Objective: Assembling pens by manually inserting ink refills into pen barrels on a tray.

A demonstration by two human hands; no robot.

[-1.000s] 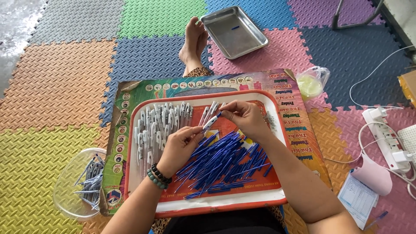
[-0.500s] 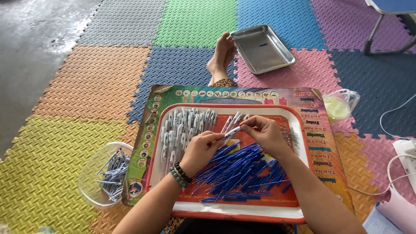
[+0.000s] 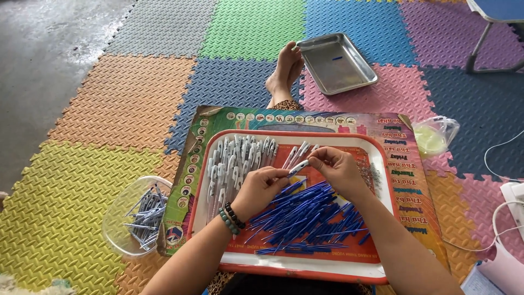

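Both hands meet over the middle of the red tray. Left hand and right hand pinch the same white pen cap between fingertips, left from the lower end, right from the upper end. Cap is tilted, lifted just above the tray surface. Fingers on both hands are curled tight on it. Something thin may be inside the cap, too small to tell.

Left wrist wears a dark bead bracelet.

On the tray, left half: a pile of white pen caps, packed side by side, mostly upright in the view. A few loose ones lie just above the hands. Lower right half: a heap of blue pen barrels, crossed at mixed angles, directly under and below the hands.

Tray sits on a colourful printed board, which sticks out on the left, top and right. Board rests on foam floor mats.

Left of the board, touching its edge: clear plastic bowl holding thin silver-blue pen refills.

Beyond the board: the person's bare foot, and just right of it a metal baking tray with one small blue piece in it. Right of the board: a clear plastic bag with something pale yellow-green inside. White cable at far right.
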